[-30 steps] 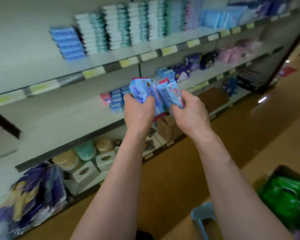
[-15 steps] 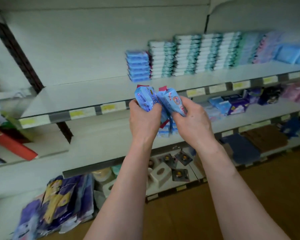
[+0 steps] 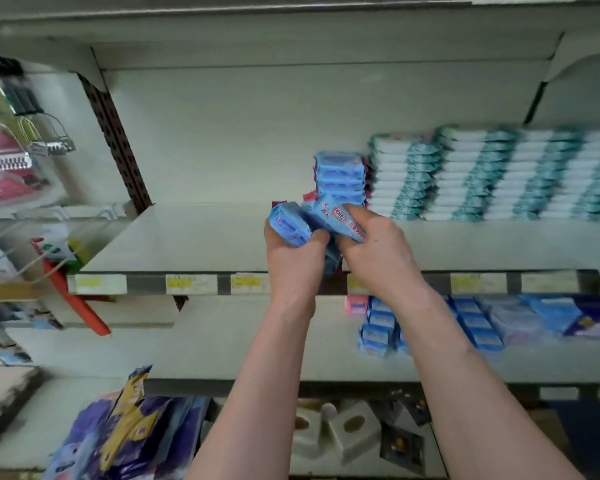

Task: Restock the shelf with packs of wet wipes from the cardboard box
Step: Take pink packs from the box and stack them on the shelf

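Both hands hold a bunch of light-blue wet wipe packs in front of the upper shelf point(image 3: 194, 244). My left hand point(image 3: 293, 261) grips one pack point(image 3: 288, 225) at the left of the bunch. My right hand point(image 3: 378, 254) grips another pack point(image 3: 329, 211) with a red logo, thumb on its face. More packs hang between the palms, partly hidden. Just behind the hands a stack of the same blue packs point(image 3: 340, 176) stands on the shelf. The cardboard box is out of view.
White-and-teal pack stacks point(image 3: 482, 174) fill the upper shelf right of the blue stack; its left half is bare. The lower shelf carries blue packs point(image 3: 378, 327) and purple packages point(image 3: 596, 320). Hanging goods point(image 3: 45, 143) and a red item point(image 3: 77, 303) are at left. Purple bags point(image 3: 125, 434) lie at bottom left.
The view has swung left and up toward the shelf. Both hands have carried the packs forward and now sit in front of the blue stack on the upper shelf.
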Motion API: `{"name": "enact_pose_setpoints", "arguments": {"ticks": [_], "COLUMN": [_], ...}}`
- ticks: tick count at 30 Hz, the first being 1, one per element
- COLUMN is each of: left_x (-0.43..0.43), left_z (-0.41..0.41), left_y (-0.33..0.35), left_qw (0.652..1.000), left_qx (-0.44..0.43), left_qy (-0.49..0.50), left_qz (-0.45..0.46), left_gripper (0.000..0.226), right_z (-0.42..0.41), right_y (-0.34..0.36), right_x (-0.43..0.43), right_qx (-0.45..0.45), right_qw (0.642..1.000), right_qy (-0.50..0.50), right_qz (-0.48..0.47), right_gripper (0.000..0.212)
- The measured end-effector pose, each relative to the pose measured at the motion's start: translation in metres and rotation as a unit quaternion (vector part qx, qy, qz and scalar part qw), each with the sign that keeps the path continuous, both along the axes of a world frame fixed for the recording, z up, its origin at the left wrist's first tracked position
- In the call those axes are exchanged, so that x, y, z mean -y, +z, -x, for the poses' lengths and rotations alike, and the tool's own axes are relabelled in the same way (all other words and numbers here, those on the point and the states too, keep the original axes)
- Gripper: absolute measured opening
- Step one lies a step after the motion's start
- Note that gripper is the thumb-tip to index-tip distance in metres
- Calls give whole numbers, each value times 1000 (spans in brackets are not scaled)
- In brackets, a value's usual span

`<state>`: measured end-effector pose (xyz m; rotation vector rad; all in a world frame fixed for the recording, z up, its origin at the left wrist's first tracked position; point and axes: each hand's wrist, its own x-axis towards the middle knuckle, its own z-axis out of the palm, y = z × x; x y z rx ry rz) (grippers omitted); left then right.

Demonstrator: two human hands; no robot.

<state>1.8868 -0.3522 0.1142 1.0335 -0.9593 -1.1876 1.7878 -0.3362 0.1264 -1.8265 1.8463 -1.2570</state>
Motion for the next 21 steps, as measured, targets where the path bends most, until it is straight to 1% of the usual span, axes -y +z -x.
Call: {"name": "enact_pose_setpoints", "arguments": {"ticks": [3,4,6,8,10,11,13,15,19,21], "left_x": [24,31,43,52,60,64,75,89,115,129], "left_z": [14,18,26,32,35,35,35,33,18,7], "left_y": [4,5,5,5,8,10,14,16,16,16], "left_qw": [1000,1000,1000,1000,999,999,998,998,995,991], "left_qx": [-3,-3,-22,-29,-37,-45,-57,-63,-80,-98], "left_qy": [11,12,9,3,-10,-14,-17,-14,-6,-43], "left_qz": [11,8,-11,-5,4,5,-3,-12,-54,-76], "left_gripper": [27,29,41,37,26,23,25,25,31,33], "right_z": [17,21,28,31,32,32,31,30,30,37], "right_y": [8,11,16,18,20,21,25,30,40,46], "right_x": [32,41,56,67,79,85,99,110,131,149], "right_qx": [-6,-14,-23,-36,-49,-60,-86,-97,-82,-23], "right_qw": [999,999,999,997,993,991,987,983,975,979], "right_qy": [20,22,37,68,103,117,136,152,208,201], "right_qz": [-28,-36,-22,11,28,29,30,22,-22,-16], "right_gripper": [25,24,22,21,24,28,34,33,22,22]}}
